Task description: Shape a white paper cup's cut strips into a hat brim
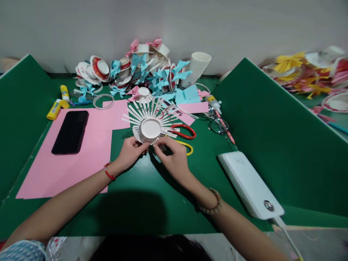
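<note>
Between my two hands is a white paper cup (150, 128) cut into many narrow strips that fan outward, its round base facing up. My left hand (133, 150) pinches the near edge of the cut rim, where some strips look folded. Close beside it, my right hand (172, 155) pinches the same near edge with thumb and finger. Just right of the cup lie scissors with a red handle loop (185, 132) and a yellow one; the cup's strips and my right hand partly cover them.
Pink paper sheets (67, 177) with a black phone (70, 132) lie left, near glue sticks (54, 109). Finished cup flowers with bows (138, 65) and stacked cups (197, 69) line the back. Glasses (219, 125) and a white power bank (250, 185) lie right. Green partitions (285, 134) flank the table.
</note>
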`<state>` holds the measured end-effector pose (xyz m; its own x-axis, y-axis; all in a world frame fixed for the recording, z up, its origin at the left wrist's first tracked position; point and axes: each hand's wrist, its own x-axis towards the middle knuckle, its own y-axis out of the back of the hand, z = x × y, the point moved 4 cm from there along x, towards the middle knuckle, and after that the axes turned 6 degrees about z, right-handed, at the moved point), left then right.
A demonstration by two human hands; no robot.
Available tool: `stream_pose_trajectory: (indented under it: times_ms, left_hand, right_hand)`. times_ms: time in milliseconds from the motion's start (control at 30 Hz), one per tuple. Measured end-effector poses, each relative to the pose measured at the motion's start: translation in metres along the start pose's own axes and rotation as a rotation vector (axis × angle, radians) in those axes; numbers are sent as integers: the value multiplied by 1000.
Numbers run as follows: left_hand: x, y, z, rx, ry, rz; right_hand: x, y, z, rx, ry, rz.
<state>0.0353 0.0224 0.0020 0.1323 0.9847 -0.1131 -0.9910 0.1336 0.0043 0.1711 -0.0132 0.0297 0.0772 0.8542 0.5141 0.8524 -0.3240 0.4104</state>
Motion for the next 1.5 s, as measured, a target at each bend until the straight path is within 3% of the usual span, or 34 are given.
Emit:
stream_pose_trajectory:
  times_ms: [267, 567, 1500]
  left_hand:
    - [0, 1, -5, -178, 2, -32]
    - [-6, -2, 11, -74, -38, 16]
    - [0, -2, 3, -2, -18, -16]
  right_hand:
    - [2, 2, -1, 61, -70, 6]
    - [2, 3, 2, 108, -184, 13]
    - [1, -1, 1, 119, -120, -10]
